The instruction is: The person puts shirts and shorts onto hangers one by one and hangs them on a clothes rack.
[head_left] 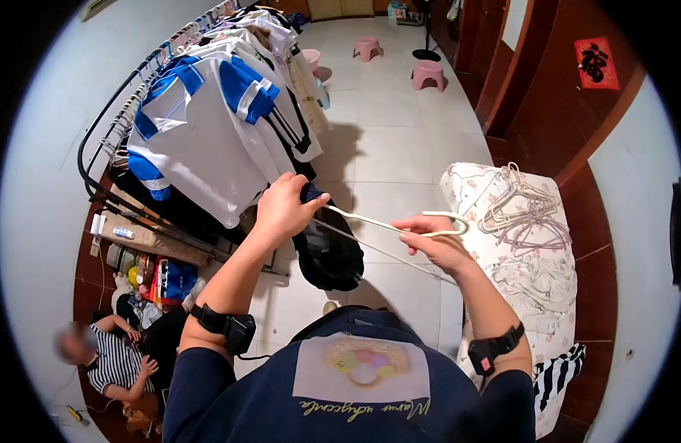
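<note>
Hidden part: where the left hand [287,207] closes over it, the cream wire clothes hanger [370,219] drops out of sight, so its far end cannot be made out.
Unclear rod: a thin pale rod [385,249] slants down to the right below the hanger and passes out of sight by the right forearm; whether it belongs to the hanger cannot be told.
Dark cloth: a black garment [328,255] hangs just below the left hand, its folds too dark to read.
Cut off: the striped cloth [562,378] lies partly behind the right sleeve.
Clothes rack: on the left stands a black-framed rack [90,159] packed with garments; a white polo shirt with blue collar [208,140] covers much of those behind and hangs near the left hand.
Floral cover: to the right, the floral cover [554,295] bears a heap of loose hangers [521,207] and a crumpled pale cloth [536,280].
Beyond: pink stools [429,72] stand on the tiled floor [392,155]; a seated person [123,362] is at lower left.
Hanger direction: the long axis runs across the view, sloping slightly down rightward, hook at the right, tip curling back left.
Hands: left gripping the shaft end; right pinching the hook end between thumb and fingers.
Hanger place: held up between both hands, above the floor.
</note>
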`<state>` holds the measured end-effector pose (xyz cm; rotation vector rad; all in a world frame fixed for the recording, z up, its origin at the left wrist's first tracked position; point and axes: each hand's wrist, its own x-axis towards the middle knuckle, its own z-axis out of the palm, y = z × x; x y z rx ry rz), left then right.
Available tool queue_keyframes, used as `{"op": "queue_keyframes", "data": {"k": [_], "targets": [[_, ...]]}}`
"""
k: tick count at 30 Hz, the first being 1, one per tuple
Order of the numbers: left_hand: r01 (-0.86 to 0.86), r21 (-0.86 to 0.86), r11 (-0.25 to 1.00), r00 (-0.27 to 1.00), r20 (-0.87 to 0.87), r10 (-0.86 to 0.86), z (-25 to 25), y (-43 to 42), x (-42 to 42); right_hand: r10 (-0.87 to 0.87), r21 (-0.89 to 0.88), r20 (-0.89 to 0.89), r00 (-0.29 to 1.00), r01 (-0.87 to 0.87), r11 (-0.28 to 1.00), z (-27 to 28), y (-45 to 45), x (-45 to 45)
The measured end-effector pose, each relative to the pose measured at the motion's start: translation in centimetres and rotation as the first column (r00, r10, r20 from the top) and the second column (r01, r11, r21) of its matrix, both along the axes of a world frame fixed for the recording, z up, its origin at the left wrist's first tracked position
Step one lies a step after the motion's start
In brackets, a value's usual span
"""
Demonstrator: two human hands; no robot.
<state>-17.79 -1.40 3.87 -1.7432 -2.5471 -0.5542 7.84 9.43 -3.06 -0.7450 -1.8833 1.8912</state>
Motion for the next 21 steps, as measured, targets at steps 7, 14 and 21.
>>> {"op": "queue_keyframes", "data": {"k": [7,14,21], "targets": [[0.275,-0.056,0.96,0.949,-0.144,-0.28,0.8,1.0,0.8,-0.064,0.145,-0.12,0.991,0.081,0.986,2.3,0.3,-1.4],[0.373,-0.036,0.927,0.922,0.125,-0.366,3.5,1.0,0.7,-0.393,0.472,-0.03,0.919,0.359,0.805,5.8,1.0,-0.9],[0.397,0.23,0.889,0.902,0.08,-0.424,7.3,0.9,0.2,-0.181,0.815,-0.542,0.82,0.566,0.126,3.3,-1.6,-0.9]]}}
